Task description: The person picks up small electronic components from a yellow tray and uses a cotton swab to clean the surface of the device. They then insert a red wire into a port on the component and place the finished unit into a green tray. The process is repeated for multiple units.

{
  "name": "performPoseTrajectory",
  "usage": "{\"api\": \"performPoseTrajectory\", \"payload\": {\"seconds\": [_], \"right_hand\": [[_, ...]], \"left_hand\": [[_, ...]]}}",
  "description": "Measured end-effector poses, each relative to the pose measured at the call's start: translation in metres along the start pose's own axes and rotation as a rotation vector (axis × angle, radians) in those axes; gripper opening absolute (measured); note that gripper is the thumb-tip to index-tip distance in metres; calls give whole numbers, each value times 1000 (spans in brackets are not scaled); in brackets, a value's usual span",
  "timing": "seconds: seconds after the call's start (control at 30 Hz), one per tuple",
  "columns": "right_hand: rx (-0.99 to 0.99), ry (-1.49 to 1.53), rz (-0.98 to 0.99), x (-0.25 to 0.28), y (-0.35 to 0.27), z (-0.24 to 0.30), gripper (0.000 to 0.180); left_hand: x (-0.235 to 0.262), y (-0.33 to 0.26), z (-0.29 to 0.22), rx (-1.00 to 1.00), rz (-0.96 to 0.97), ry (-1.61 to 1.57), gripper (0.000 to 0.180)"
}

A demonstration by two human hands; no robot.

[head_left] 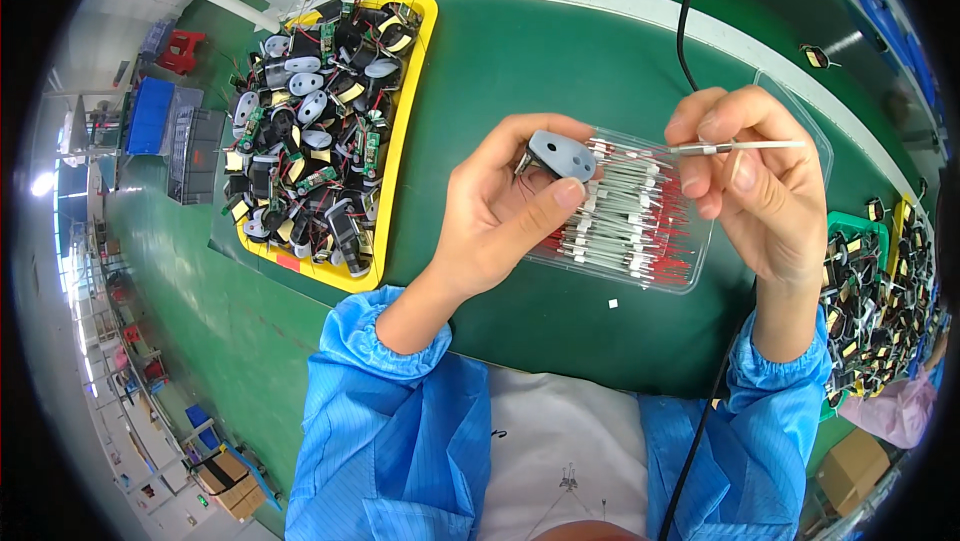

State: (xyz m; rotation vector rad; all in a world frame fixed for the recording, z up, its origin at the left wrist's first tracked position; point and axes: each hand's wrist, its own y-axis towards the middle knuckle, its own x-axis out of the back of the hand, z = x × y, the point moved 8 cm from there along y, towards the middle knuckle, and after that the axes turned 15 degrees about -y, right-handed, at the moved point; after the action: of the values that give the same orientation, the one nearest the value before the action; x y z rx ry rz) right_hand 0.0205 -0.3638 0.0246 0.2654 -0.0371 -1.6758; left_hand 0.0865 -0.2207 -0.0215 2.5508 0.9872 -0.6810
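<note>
My left hand (pixel 500 203) is closed on a grey oval plastic housing (pixel 561 154) with round holes in its face and thin wires at its near side. The thumb presses on its lower edge. To the right, my right hand (pixel 762 166) pinches a thin white-sleeved lead (pixel 768 145) with a metallic section near the fingertips. The lead lies nearly level, its white end pointing right, apart from the housing. Under and between both hands, a clear plastic box (pixel 672 288) holds many white-sleeved leads (pixel 622 226) with red wire ends.
At left, a yellow-rimmed tray (pixel 408 111) is heaped with grey housings, green circuit boards and wires. A green bin (pixel 868 225) of similar parts stands at right. A black cable (pixel 684 21) crosses the green table (pixel 500 61). A small white piece (pixel 613 304) lies near the box.
</note>
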Motion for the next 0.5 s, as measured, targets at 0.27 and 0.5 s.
{"api": "performPoseTrajectory", "payload": {"seconds": [0.27, 0.5], "right_hand": [[23, -241, -176, 3, -13, 21, 26], [364, -696, -118, -18, -21, 41, 21]], "left_hand": [[-2, -2, -5, -76, 39, 66, 48], [-11, -1, -12, -209, 193, 137, 52]]}}
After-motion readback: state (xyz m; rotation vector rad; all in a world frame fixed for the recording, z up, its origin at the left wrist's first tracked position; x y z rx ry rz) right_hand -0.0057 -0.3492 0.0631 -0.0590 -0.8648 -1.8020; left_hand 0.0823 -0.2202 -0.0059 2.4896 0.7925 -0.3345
